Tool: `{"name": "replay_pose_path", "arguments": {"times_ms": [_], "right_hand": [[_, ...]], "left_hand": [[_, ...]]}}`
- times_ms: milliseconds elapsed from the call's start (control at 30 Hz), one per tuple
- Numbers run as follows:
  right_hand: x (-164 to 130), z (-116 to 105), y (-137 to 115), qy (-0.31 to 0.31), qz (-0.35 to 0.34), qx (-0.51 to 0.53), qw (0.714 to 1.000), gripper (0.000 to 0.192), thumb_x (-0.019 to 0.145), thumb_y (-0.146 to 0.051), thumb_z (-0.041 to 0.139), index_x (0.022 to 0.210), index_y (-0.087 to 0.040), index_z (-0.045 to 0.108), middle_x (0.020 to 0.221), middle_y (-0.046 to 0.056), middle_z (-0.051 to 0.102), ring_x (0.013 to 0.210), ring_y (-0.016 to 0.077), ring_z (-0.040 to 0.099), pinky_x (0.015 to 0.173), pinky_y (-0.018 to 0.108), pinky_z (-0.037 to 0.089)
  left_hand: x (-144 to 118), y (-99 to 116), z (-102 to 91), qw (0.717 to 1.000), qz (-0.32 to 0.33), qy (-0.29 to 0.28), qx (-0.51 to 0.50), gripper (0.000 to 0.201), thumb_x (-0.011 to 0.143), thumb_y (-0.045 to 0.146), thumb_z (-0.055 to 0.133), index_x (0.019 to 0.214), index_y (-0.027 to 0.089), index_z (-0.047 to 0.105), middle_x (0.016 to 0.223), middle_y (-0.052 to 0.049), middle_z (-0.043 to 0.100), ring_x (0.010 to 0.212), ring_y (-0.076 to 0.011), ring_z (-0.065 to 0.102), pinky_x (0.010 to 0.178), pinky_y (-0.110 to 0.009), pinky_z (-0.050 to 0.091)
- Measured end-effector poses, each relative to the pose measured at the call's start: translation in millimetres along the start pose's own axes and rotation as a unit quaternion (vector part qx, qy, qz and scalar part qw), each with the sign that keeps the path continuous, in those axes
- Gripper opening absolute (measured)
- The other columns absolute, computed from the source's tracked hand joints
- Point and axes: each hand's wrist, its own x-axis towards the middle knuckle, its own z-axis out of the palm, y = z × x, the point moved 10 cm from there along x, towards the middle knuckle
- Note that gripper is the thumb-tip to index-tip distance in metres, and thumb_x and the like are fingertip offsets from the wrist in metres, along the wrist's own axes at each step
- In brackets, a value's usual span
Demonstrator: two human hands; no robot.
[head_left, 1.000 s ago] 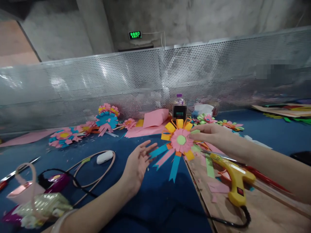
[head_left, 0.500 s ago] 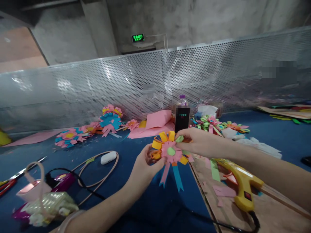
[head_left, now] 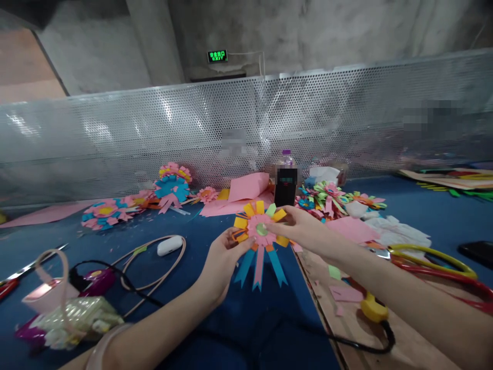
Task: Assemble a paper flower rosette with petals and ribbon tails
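Observation:
Between my two hands, above the blue table, is a paper flower (head_left: 257, 238) with yellow and orange loops, a pink layer and a round green centre. Two blue tails and one pink tail hang from its underside. My left hand (head_left: 221, 259) pinches its left edge, thumb in front on the pink petals. My right hand (head_left: 298, 226) grips the upper right side, with a finger reaching toward the green centre and a light green loop beside it. Under my right forearm lies a yellow glue gun (head_left: 374, 308), mostly hidden.
Finished paper flowers (head_left: 173, 187) lie at the back left, more (head_left: 331, 195) at the back right. Scissors with yellow and red handles (head_left: 433, 257) rest at right, others (head_left: 34, 264) at left. A black device (head_left: 285, 189), a white earbud case (head_left: 170, 245) and a cardboard sheet (head_left: 346, 324) are nearby.
The flower has moved slightly left and up and turned, so both blue tails and the pink one now show. My right hand's finger has shifted toward the green centre.

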Motion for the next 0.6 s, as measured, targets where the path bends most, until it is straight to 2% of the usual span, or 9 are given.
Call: {"name": "replay_pose_path", "arguments": {"times_ms": [100, 167, 233, 367, 500, 600], "right_hand": [[0, 7, 2, -0.013, -0.003, 0.029, 0.999, 0.013, 0.081, -0.026, 0.061, 0.086, -0.014, 0.059, 0.080, 0.002, 0.065, 0.069, 0.0108, 0.059, 0.062, 0.023, 0.046], [0, 10, 3, -0.028, -0.007, 0.050, 0.998, 0.009, 0.083, -0.022, 0.060, 0.085, -0.013, 0.058, 0.076, 0.001, 0.063, 0.064, 0.0094, 0.058, 0.061, 0.024, 0.046], [1, 14, 4, -0.050, -0.016, 0.070, 0.996, 0.010, 0.083, -0.023, 0.061, 0.085, -0.013, 0.059, 0.077, 0.000, 0.063, 0.064, 0.0096, 0.058, 0.063, 0.025, 0.048], [5, 18, 3, -0.073, -0.038, 0.093, 0.992, 0.010, 0.083, -0.022, 0.062, 0.087, -0.013, 0.060, 0.076, -0.001, 0.063, 0.068, 0.0109, 0.060, 0.067, 0.028, 0.050], [11, 15, 7, -0.045, -0.054, 0.089, 0.994, 0.015, 0.082, -0.023, 0.063, 0.092, -0.013, 0.060, 0.084, 0.002, 0.065, 0.077, 0.0131, 0.062, 0.071, 0.030, 0.050], [14, 13, 15, 0.000, -0.052, 0.080, 0.995, 0.039, 0.080, -0.035, 0.065, 0.111, -0.015, 0.054, 0.101, 0.007, 0.064, 0.087, 0.0156, 0.062, 0.075, 0.031, 0.050]], "left_hand": [[2, -2, -1.0, 1.000, -0.006, -0.003, 0.021, 0.037, 0.069, 0.024, 0.075, 0.101, 0.015, 0.059, 0.098, -0.007, 0.070, 0.086, -0.0181, 0.066, 0.080, -0.030, 0.050], [2, -4, -2.3, 0.999, -0.017, 0.001, 0.044, 0.039, 0.068, 0.026, 0.076, 0.101, 0.014, 0.059, 0.097, -0.009, 0.070, 0.080, -0.0188, 0.066, 0.073, -0.030, 0.050], [2, -2, -3.9, 0.998, -0.018, 0.009, 0.061, 0.039, 0.068, 0.030, 0.076, 0.100, 0.013, 0.060, 0.097, -0.010, 0.070, 0.081, -0.0196, 0.066, 0.070, -0.029, 0.050], [3, 6, -6.9, 0.997, 0.015, 0.025, 0.075, 0.037, 0.069, 0.030, 0.076, 0.099, 0.014, 0.061, 0.101, -0.008, 0.069, 0.088, -0.0182, 0.064, 0.074, -0.026, 0.048], [6, 9, -9.9, 0.996, 0.041, 0.030, 0.070, 0.035, 0.071, 0.029, 0.074, 0.100, 0.015, 0.061, 0.101, -0.007, 0.069, 0.090, -0.0189, 0.064, 0.077, -0.029, 0.049], [6, 10, -13.1, 0.995, 0.051, 0.038, 0.071, 0.033, 0.071, 0.029, 0.074, 0.098, 0.015, 0.062, 0.100, -0.007, 0.069, 0.091, -0.0197, 0.064, 0.078, -0.030, 0.050]]}}
